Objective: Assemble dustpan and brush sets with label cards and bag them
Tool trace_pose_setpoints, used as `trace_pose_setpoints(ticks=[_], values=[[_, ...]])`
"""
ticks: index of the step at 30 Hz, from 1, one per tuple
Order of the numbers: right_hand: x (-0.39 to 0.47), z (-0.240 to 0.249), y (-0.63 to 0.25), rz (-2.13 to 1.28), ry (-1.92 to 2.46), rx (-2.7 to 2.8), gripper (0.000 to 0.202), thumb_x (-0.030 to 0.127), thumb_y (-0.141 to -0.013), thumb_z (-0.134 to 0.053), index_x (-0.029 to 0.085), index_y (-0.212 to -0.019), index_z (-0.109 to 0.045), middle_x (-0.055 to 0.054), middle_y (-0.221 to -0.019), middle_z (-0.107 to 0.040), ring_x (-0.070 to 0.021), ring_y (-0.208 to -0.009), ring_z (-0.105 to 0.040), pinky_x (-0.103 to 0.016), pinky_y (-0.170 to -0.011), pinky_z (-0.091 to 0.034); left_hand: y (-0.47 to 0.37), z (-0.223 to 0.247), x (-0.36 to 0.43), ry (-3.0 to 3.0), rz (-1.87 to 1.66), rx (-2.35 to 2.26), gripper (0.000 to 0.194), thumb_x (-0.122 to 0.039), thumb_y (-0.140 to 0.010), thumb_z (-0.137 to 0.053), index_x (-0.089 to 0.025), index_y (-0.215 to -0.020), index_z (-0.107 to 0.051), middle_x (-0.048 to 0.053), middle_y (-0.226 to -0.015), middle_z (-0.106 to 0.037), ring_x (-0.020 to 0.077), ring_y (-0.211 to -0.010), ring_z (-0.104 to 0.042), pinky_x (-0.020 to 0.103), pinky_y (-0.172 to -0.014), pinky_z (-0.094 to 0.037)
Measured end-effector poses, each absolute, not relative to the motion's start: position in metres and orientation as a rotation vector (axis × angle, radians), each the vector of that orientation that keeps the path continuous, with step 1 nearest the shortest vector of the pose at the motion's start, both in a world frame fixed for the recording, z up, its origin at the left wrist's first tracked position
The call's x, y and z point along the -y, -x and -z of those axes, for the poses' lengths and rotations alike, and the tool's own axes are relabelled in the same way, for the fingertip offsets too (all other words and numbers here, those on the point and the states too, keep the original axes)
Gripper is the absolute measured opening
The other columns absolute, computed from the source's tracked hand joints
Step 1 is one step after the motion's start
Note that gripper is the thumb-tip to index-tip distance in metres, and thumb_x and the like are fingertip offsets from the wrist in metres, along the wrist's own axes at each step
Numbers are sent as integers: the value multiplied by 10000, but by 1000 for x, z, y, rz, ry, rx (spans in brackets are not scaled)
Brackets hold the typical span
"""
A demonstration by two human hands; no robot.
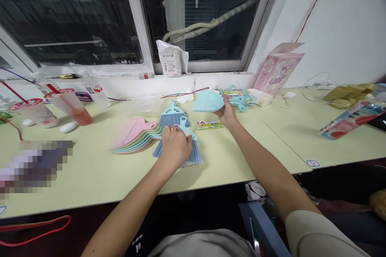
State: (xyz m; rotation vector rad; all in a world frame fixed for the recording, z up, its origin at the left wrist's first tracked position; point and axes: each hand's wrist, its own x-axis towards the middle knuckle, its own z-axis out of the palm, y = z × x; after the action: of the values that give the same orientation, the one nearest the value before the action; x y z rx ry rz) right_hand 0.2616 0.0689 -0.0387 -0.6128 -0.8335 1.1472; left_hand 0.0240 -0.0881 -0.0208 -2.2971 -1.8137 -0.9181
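Observation:
My right hand (pixel 227 113) grips a light-blue dustpan (pixel 208 101) by its handle end, raised slightly over the table. My left hand (pixel 176 143) is closed over a light-blue hand brush (pixel 193 152) with blue-grey bristles, hiding part of its head. Behind it lies a second hand brush (pixel 172 114), handle pointing away. Left of my left hand is a stack of nested dustpans (pixel 135 134), pink on top with green and blue ones below. A green printed label strip (pixel 210 125) lies between my hands.
Packaged light-blue brush sets (pixel 238 98) lie beyond my right hand. Drink cups (pixel 70 106) stand at the left, and a pink box (pixel 277 70) leans at the back right. A white package (pixel 171 60) sits on the windowsill. The table's front edge (pixel 211 186) is near me.

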Motion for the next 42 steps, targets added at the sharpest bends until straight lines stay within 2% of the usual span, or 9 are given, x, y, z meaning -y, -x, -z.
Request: trace_pose_setpoints(ticks=[3, 12, 15, 20, 28, 33, 37, 40, 42], values=[[-68, 39, -260, -1163, 589, 828, 488, 571, -765, -817, 305, -1067, -543, 34, -1034, -760, -166, -916, -725, -278, -646, -647, -35, 29, 98, 2206, 795, 1875, 314, -317, -910, -531, -83, -982, -727, 254, -974, -675, 427, -1088, -543, 582, -923, -424], [-61, 39, -252, -1237, 576, 847, 442, 540, -788, -806, 300, -1067, -562, 27, -1082, -759, -178, -905, -717, -269, -612, -618, -34, 32, 86, 2135, 574, 2121, 351, -282, -925, -503, -41, -1027, -737, 306, -1067, -669, 446, -1123, -570, 555, -899, -460], [-57, 40, -249, -1331, 579, 833, 414, 487, -782, -806, 305, -1068, -568, 37, -1047, -758, -182, -878, -709, -250, -567, -578, -31, 36, 84, 2136, 491, 2059, 387, -282, -936, -468, -20, -982, -750, 309, -1008, -677, 420, -1049, -602, 517, -865, -465], [-50, 42, -243, -1477, 574, 882, 439, 387, -751, -802, 327, -1134, -596, 57, -1047, -749, -180, -838, -693, -261, -578, -552, -30, 44, 84, 2174, 399, 1906, 410, -262, -970, -435, -58, -888, -780, 259, -875, -703, 357, -922, -632, 508, -876, -455], [-47, 43, -239, -1522, 616, 913, 489, 413, -745, -799, 333, -1193, -621, 40, -1083, -754, -197, -848, -689, -275, -581, -515, -34, 33, 91, 2206, 211, 2014, 476, -330, -1028, -418, -12, -1032, -773, 274, -1028, -705, 367, -1077, -621, 471, -943, -432], [-46, 42, -238, -1526, 639, 914, 485, 419, -760, -783, 334, -1212, -633, 39, -1142, -750, -196, -875, -685, -268, -574, -512, -35, 32, 98, 2143, 309, 2030, 471, -352, -1008, -467, 15, -1073, -754, 295, -1043, -685, 397, -1066, -606, 479, -883, -454], [-45, 42, -238, -1543, 628, 903, 464, 408, -775, -782, 340, -1212, -641, 57, -1144, -746, -182, -875, -683, -263, -586, -523, -31, 29, 104, 2134, 401, 2018, 468, -357, -992, -495, 33, -1118, -721, 301, -1046, -675, 421, -1077, -599, 496, -901, -461], [-45, 42, -236, -1548, 628, 887, 433, 395, -776, -777, 312, -1182, -653, 37, -1138, -753, -205, -935, -698, -281, -630, -553, -20, 20, 100, 2132, 606, 1999, 396, -356, -989, -494, -48, -1094, -720, 269, -1040, -677, 421, -1102, -608, 510, -939, -460], [-43, 42, -232, -1571, 644, 886, 394, 403, -779, -771, 279, -1137, -661, 6, -1123, -763, -236, -989, -706, -313, -682, -579, -9, 11, 92, 2140, 894, 1981, 343, -359, -992, -491, -116, -1119, -696, 229, -1069, -684, 389, -1101, -628, 507, -966, -464]])
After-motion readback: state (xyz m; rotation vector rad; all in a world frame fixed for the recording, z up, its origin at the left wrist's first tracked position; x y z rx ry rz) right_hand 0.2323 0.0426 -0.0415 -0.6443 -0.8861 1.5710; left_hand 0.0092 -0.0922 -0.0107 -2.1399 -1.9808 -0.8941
